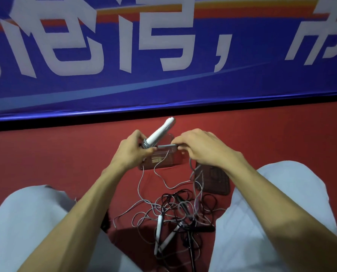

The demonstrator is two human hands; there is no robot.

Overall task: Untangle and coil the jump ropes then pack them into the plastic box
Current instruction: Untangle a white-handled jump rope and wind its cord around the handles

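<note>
Tangled jump ropes lie beneath; left hand grips white handle, right hand pinches its cord.

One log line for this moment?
left hand: grips white handle | right hand: pinches grey cord | plastic box: behind hands | rope tangle: floor

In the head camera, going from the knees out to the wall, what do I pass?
Tangled jump ropes → plastic box, above it the left hand gripping a white handle and the right hand pinching a grey rope → blue banner.
</note>
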